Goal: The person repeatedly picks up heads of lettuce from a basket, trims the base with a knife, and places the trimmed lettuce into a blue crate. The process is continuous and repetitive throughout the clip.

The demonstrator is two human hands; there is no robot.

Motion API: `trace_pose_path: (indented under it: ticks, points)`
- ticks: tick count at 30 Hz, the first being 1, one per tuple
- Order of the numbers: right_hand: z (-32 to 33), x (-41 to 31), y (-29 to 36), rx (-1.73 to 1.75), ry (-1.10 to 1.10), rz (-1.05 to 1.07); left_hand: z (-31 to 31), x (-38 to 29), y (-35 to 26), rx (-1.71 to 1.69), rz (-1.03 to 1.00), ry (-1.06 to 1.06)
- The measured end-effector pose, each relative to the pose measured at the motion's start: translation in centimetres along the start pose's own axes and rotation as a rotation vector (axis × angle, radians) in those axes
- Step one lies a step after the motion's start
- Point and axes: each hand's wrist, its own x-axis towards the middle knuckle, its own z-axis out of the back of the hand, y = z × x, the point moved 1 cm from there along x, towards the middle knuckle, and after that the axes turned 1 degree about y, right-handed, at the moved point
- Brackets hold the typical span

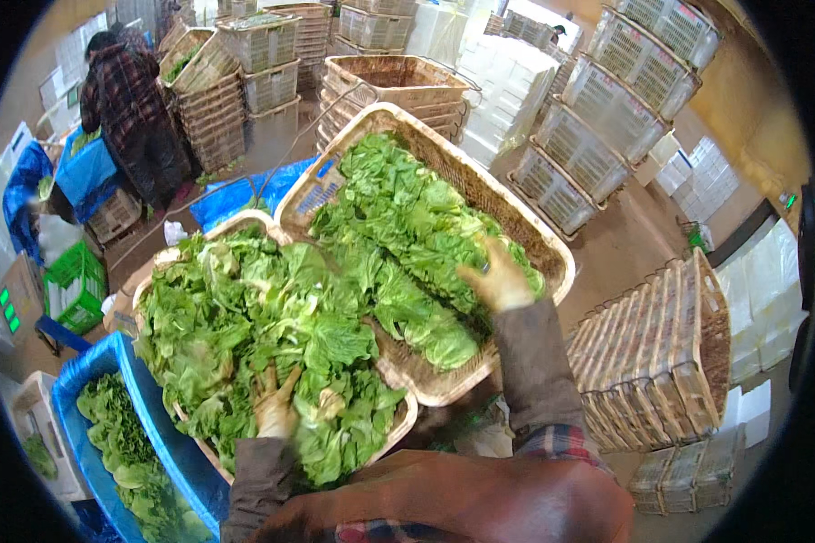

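My left hand (275, 407), in a pale work glove, lies with its fingers apart among loose leafy lettuce (258, 319) that heaps over a plastic crate (402, 424); its fingertips are partly hidden by leaves. In a second, dirt-stained crate (529, 224) to the right, lettuce heads (421, 224) lie packed in rows, with the crate's floor showing along the sides. My gloved right hand (499, 278) is over the far-right row, thumb and fingers spread at the lettuce there. I see no head lifted in either hand.
A blue-lined bin (133, 407) of greens stands at lower left. Stacked crates (652, 360) lean at right, and a tall crate stack (604, 115) rises behind. Another person (126, 108) stands at upper left. A green basket (75, 288) sits at left.
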Motion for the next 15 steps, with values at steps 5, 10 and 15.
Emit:
trace_pose_path:
  ticks: [5, 10, 15]
  points:
    - [-2.0, 11.7, -5.5, 0.083, 0.136, -0.208, 7.3, -0.1, 1.5, -0.259, -0.137, 0.118]
    - [-9.1, 5.2, -6.0, 0.181, -0.057, 0.067, 12.0, 3.7, -13.8, -0.328, -0.299, -0.272]
    - [-12.6, 3.2, -7.3, 0.388, -0.351, 0.285, -3.1, 15.2, -23.2, -0.377, -0.569, 0.184]
